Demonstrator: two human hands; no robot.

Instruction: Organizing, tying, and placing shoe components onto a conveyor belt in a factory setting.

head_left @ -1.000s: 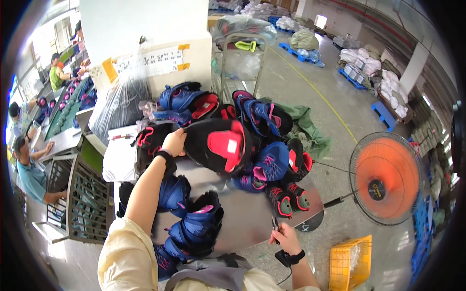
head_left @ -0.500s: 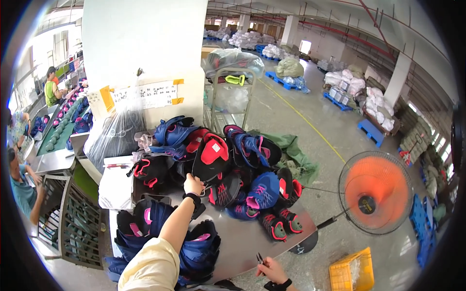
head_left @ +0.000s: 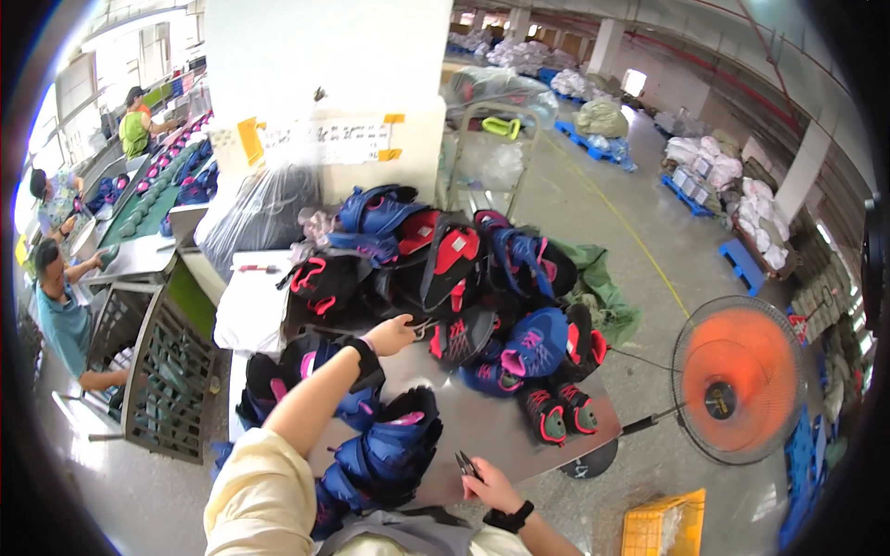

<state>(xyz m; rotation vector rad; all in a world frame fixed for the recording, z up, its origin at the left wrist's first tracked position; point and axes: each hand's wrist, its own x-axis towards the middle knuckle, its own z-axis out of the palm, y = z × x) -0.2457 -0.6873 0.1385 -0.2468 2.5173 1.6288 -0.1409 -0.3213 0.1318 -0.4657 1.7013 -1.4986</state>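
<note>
My left hand (head_left: 391, 334) reaches over the metal table to the near edge of a heap of shoe uppers, its fingers drawn together. A thin pale loop (head_left: 423, 328) shows at the fingertips; whether they grip it is not clear. Closest to that hand is a black-and-grey upper with pink lacing (head_left: 462, 337). A black upper with a red lining (head_left: 452, 255) lies in the heap behind, beside blue ones (head_left: 538, 341). My right hand (head_left: 493, 486), near the table's front edge, holds small black thread snips (head_left: 469, 464) with the points upward.
Stacked blue uppers (head_left: 389, 449) stand at the table's near left. Two dark uppers (head_left: 560, 413) sit near its right corner. An orange fan (head_left: 735, 380) and a yellow crate (head_left: 662, 526) are to the right. Several people work along a conveyor (head_left: 148, 199) at the left.
The view has swung left, so things sit further right. My left hand has drawn back from the red-lined upper toward me. My right hand, still with the snips, has come inward over the table edge.
</note>
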